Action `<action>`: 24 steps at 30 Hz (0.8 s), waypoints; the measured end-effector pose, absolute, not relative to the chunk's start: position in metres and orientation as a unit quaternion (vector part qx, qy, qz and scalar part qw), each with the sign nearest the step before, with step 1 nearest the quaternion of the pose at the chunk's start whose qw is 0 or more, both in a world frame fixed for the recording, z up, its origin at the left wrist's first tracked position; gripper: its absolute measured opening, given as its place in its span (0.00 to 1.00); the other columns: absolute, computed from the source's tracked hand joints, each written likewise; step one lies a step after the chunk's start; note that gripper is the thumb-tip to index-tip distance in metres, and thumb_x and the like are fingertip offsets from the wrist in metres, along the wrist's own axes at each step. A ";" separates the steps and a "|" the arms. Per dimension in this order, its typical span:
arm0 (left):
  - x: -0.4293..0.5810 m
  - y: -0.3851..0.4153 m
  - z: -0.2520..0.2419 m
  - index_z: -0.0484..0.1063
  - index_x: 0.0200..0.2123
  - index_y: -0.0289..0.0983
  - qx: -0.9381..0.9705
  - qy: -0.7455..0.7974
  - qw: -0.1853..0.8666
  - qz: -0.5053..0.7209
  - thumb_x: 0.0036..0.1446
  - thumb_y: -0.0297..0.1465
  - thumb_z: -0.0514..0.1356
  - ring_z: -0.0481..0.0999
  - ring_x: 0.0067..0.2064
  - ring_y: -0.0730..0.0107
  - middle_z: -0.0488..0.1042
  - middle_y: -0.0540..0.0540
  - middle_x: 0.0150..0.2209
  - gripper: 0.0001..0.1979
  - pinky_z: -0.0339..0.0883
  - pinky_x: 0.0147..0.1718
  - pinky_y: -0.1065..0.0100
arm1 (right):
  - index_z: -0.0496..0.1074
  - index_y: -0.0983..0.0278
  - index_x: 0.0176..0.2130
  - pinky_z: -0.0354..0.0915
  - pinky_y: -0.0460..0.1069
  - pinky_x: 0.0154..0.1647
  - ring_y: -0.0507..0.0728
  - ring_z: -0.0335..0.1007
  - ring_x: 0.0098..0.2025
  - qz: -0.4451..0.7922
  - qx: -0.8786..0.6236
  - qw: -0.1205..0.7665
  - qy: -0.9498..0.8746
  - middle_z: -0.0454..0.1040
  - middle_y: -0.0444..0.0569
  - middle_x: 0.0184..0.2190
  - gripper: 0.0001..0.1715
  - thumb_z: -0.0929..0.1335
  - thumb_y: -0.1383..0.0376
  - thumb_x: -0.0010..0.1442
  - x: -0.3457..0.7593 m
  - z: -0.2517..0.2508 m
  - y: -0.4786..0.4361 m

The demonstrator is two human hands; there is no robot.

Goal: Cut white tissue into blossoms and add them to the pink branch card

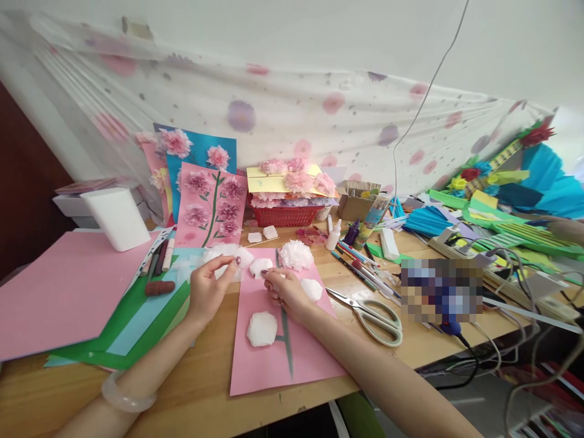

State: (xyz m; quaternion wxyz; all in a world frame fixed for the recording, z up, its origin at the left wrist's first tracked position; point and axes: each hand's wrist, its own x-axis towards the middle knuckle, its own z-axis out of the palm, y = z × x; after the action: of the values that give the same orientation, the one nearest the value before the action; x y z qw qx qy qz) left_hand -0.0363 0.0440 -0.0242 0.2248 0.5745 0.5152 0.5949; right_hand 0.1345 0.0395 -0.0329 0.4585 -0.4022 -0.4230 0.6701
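A pink card (255,371) lies before me, with a dark green stem (287,344) painted on it. On the card are a fluffy white paper flower (295,254) and several flat white tissue pads, one at lower left (261,329) and one near its top (261,267). My left hand (210,286) is raised at the card's left edge, thumb and forefinger pinched at white tissue paper (245,257). Over the middle of the card, my right hand (286,293) has its fingers curled together beside the upper pad; anything in them is hidden.
Scissors (371,316) lie right of the card, near pens (356,267), a white glue bottle (334,236) and a blue glue gun (451,325) with cables. Behind stand a red basket (285,216) and pink flower pictures (212,204). Coloured sheets (68,286) lie left. Another person's hand (566,230) is far right.
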 end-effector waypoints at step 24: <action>-0.034 0.045 -0.022 0.74 0.46 0.36 0.678 0.508 0.157 0.508 0.52 0.35 0.58 0.75 0.48 0.56 0.78 0.41 0.45 0.18 0.66 0.49 0.59 | 0.63 0.63 0.21 0.43 0.44 0.17 0.46 0.50 0.16 0.629 -0.410 0.443 -0.490 0.60 0.38 0.16 0.15 0.69 0.58 0.51 0.133 -0.028 0.036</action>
State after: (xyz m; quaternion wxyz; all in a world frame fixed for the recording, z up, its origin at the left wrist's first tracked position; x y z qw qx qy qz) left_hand -0.0339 0.0450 -0.0225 0.1565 0.6783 0.5077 0.5077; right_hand 0.1327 0.0365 -0.0282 0.4435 -0.4095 -0.4899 0.6290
